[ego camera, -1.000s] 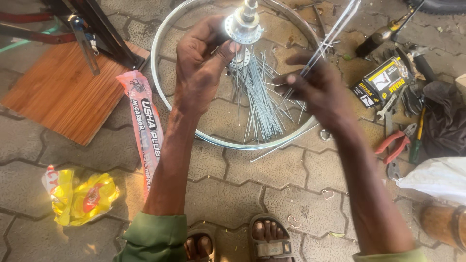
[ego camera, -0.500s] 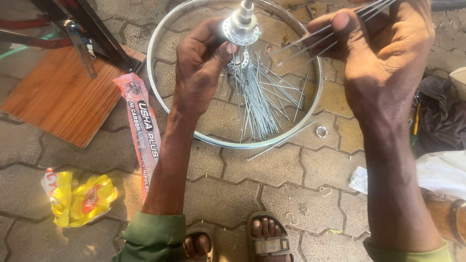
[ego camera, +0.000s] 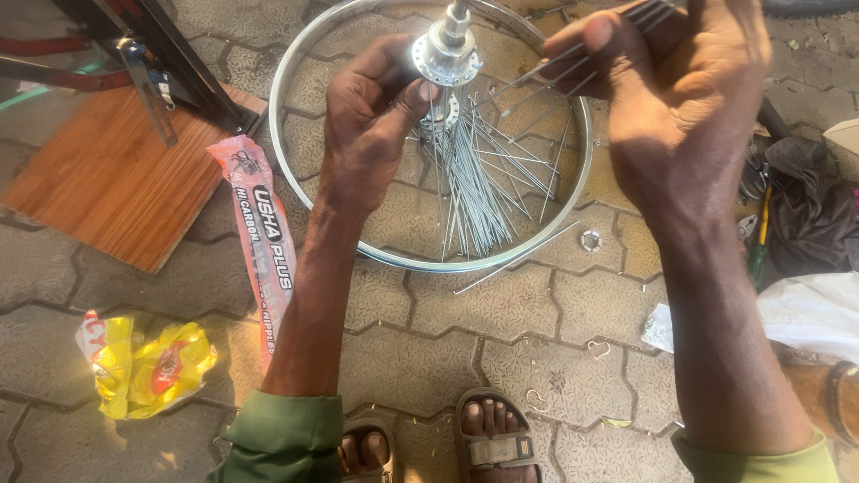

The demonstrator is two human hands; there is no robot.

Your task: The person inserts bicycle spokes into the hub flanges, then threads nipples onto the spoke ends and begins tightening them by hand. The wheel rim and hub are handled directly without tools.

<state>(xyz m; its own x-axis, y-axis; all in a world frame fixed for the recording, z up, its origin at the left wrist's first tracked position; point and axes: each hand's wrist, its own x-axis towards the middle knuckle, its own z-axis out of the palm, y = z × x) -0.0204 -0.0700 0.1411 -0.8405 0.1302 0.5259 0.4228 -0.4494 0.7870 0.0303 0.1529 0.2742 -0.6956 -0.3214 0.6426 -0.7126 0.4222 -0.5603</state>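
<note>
Left hand (ego camera: 371,125) pinches the hub (ego camera: 446,49); right hand (ego camera: 680,98) apparently grips loose spokes (ego camera: 573,63).

Paved floor (ego camera: 501,340) under wheel rim (ego camera: 573,192)

A wheel rim (ego camera: 288,161) lies flat on the paved floor (ego camera: 501,358). Above its middle the left hand (ego camera: 371,125) holds the hub (ego camera: 446,52), with spokes (ego camera: 470,188) hanging down inside the rim. The right hand (ego camera: 680,107), right of the hub, grips a bundle of spokes (ego camera: 573,67). A wooden board (ego camera: 98,188) lies left of the rim, a long packet (ego camera: 264,237) between them, and a crumpled wrapper (ego camera: 143,362) nearer the feet (ego camera: 492,434).
</note>
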